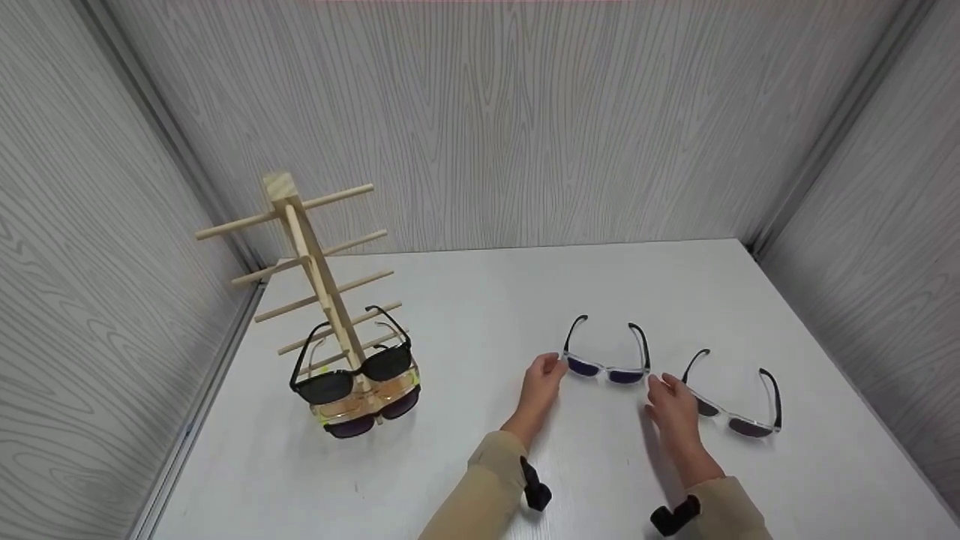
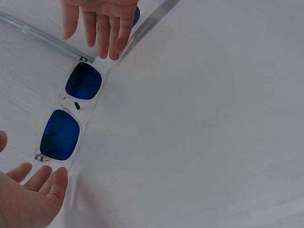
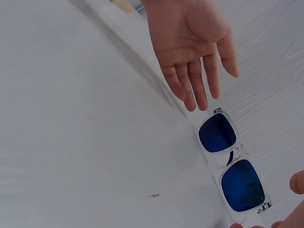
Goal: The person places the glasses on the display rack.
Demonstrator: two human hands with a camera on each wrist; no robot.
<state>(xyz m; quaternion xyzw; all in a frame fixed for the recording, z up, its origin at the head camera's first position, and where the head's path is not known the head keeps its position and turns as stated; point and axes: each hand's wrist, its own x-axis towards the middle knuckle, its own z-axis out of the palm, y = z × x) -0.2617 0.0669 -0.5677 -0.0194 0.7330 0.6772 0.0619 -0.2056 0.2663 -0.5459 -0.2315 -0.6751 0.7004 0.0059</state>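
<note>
Sunglasses with a clear frame and blue lenses (image 1: 600,370) rest on the white tabletop, dark-tipped temples unfolded towards the back. My left hand (image 1: 538,394) is at their left end, fingers relaxed and almost straight. At the opposite end is my right hand (image 1: 675,416), its fingers extended near the hinge. Both wrist views show the blue lenses (image 2: 60,135) between the two hands, with small gaps at the fingertips; contact with the frame cannot be told for sure. A second clear-framed pair (image 1: 750,427) lies unfolded to the right, partly hidden behind my right hand.
On the left stands a wooden display rack (image 1: 330,292) with several crossbars. Black sunglasses (image 1: 328,388) hang low on it, above other eyewear with dark lenses (image 1: 351,428). Wood-grain panels (image 1: 495,127) enclose the white table (image 1: 480,300) at the back and sides.
</note>
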